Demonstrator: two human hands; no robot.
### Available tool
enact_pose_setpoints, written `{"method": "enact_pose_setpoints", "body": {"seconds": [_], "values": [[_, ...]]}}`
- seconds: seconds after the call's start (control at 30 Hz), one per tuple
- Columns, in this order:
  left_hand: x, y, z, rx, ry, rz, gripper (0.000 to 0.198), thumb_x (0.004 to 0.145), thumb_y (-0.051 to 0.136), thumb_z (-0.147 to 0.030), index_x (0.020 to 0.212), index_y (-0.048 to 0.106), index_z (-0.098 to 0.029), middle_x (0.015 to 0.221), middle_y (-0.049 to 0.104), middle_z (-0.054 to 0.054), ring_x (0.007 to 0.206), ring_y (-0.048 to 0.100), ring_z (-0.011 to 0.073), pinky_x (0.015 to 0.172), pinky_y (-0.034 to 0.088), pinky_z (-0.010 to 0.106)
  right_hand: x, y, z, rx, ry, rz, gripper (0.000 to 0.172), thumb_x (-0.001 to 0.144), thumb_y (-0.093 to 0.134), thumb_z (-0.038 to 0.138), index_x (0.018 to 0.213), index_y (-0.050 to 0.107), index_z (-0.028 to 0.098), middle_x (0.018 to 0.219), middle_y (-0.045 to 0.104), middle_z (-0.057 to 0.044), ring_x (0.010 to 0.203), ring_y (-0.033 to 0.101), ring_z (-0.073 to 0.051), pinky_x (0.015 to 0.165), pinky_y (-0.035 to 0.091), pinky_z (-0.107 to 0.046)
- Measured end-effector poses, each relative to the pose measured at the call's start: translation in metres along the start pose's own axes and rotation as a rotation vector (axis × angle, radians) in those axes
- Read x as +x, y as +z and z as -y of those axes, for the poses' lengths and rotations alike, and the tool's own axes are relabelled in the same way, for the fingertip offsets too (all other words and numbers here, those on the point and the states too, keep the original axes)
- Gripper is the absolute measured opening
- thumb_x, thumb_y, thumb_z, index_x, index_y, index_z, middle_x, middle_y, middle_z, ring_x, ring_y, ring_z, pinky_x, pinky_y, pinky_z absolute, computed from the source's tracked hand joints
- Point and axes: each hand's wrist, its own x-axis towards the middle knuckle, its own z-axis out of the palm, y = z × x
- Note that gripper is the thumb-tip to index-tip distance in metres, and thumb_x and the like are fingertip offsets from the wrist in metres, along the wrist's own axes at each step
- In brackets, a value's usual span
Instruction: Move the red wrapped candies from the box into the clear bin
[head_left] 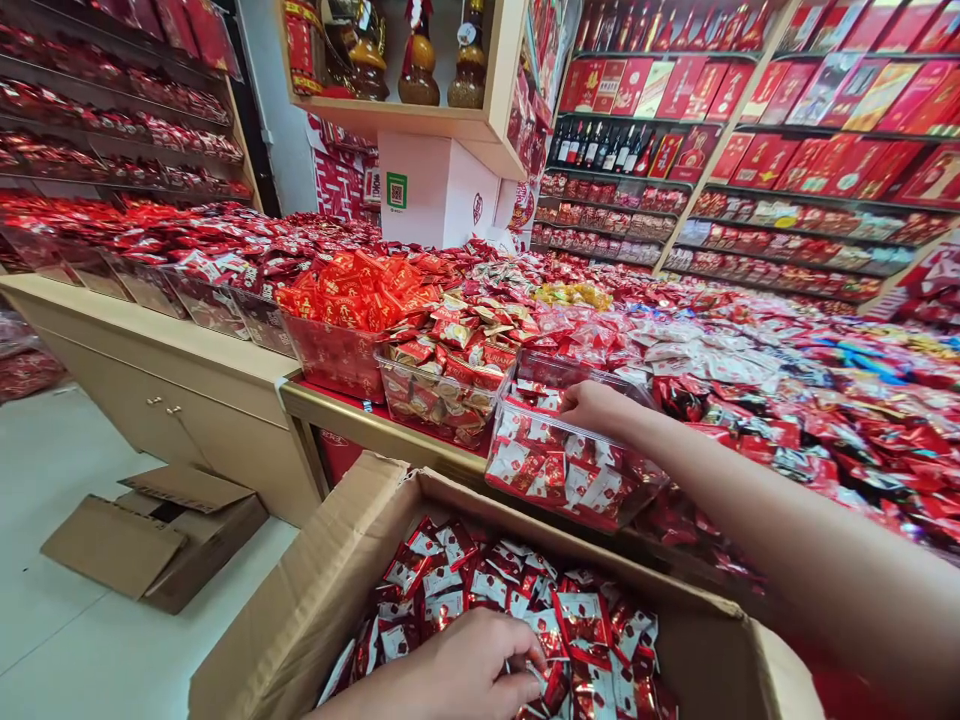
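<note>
My left hand [480, 660] reaches down into an open cardboard box [300, 600] at the front. Its fingers are curled round red-and-white candy packets [585, 615] on top of the heap there. My right hand [596, 408] comes in from the right over the rim of a clear plastic bin [600, 435]. The same kind of red-and-white packets [555, 475] show through the bin's front wall. That hand is closed, knuckles up, and its fingertips are hidden, so whatever they hold cannot be made out.
Left of the bin stand a clear bin of gold-and-red packets [450, 400] and one of bright red packets [352, 300]. Loose wrapped sweets [825, 420] cover the display to the right. Another opened carton [165, 540] lies on the floor. A wooden shelf [420, 115] overhangs the back.
</note>
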Motion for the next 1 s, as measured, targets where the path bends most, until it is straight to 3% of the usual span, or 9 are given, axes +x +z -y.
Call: {"method": "enact_pose_setpoints", "body": {"seconds": [0.2,0.33,0.4,0.47,0.53,0.6,0.67,0.73,1.0], "values": [[0.010,-0.006,0.020,0.175,-0.183,-0.053,0.024,0.073,0.046,-0.027,0.091,0.061,-0.022,0.088,0.064,0.004,0.081,0.057,0.0192,0.072,0.042,0.027,0.000,-0.009,-0.008,0.015,-0.023,-0.150,0.016,0.067,0.055,0.025,0.072,0.063,0.013,0.067,0.062,-0.006,0.058,0.052,-0.013,0.050,0.034,-0.022],[0.011,-0.007,0.036,0.217,-0.258,-0.091,0.034,0.072,0.046,-0.024,0.104,0.055,-0.017,0.104,0.056,0.011,0.093,0.053,0.0231,0.081,0.038,0.032,-0.043,-0.024,-0.001,0.168,-0.205,-0.664,0.024,0.080,0.041,0.031,0.084,0.057,0.014,0.075,0.060,-0.006,0.063,0.050,-0.011,0.056,0.035,-0.022],[0.010,-0.006,0.041,0.233,-0.273,-0.081,0.036,0.069,0.049,-0.023,0.104,0.055,-0.016,0.104,0.056,0.012,0.093,0.053,0.0248,0.080,0.038,0.033,-0.083,-0.011,0.007,0.250,-0.374,-0.843,0.021,0.081,0.041,0.032,0.083,0.056,0.017,0.073,0.059,-0.005,0.062,0.051,-0.011,0.058,0.036,-0.022],[0.009,-0.006,0.043,0.236,-0.277,-0.048,0.034,0.067,0.051,-0.024,0.100,0.058,-0.017,0.097,0.060,0.011,0.088,0.055,0.0256,0.076,0.040,0.034,-0.120,0.024,0.013,0.246,-0.565,-0.696,0.019,0.081,0.041,0.028,0.077,0.057,0.020,0.068,0.059,-0.002,0.061,0.052,-0.011,0.060,0.038,-0.022],[0.009,-0.004,0.044,0.232,-0.274,-0.016,0.033,0.066,0.052,-0.027,0.098,0.059,-0.020,0.091,0.063,0.009,0.084,0.057,0.0256,0.072,0.042,0.033,-0.142,0.077,0.009,0.119,-0.708,-0.203,0.022,0.082,0.039,0.029,0.075,0.058,0.021,0.068,0.060,-0.002,0.064,0.055,-0.014,0.059,0.039,-0.024],[0.011,-0.001,0.044,0.227,-0.268,0.006,0.035,0.066,0.052,-0.029,0.099,0.059,-0.021,0.088,0.064,0.008,0.081,0.057,0.0250,0.069,0.042,0.032,-0.145,0.131,-0.002,0.037,-0.479,0.130,0.019,0.080,0.041,0.025,0.083,0.059,0.019,0.081,0.062,-0.006,0.078,0.057,-0.018,0.066,0.041,-0.026],[0.011,0.002,0.041,0.220,-0.258,0.019,0.037,0.066,0.052,-0.030,0.101,0.058,-0.022,0.086,0.064,0.007,0.079,0.058,0.0239,0.068,0.042,0.031,-0.137,0.172,-0.016,0.012,-0.334,0.212,0.024,0.074,0.050,0.020,0.096,0.056,0.014,0.092,0.061,-0.012,0.083,0.058,-0.023,0.067,0.042,-0.028],[0.011,0.005,0.038,0.209,-0.245,0.027,0.038,0.067,0.051,-0.032,0.103,0.057,-0.022,0.086,0.064,0.006,0.078,0.058,0.0230,0.068,0.042,0.031,-0.127,0.195,-0.027,0.011,-0.257,0.229,0.032,0.068,0.056,0.018,0.099,0.054,0.012,0.093,0.061,-0.014,0.083,0.058,-0.025,0.066,0.042,-0.029],[0.007,0.008,0.029,0.085,-0.223,-0.017,0.034,0.068,0.051,-0.033,0.098,0.059,-0.020,0.086,0.064,0.006,0.076,0.057,0.0227,0.067,0.042,0.031,-0.127,0.200,-0.032,0.073,-0.170,0.285,0.013,0.061,0.061,0.021,0.072,0.061,0.014,0.079,0.064,-0.012,0.074,0.059,-0.025,0.059,0.040,-0.028]]}}
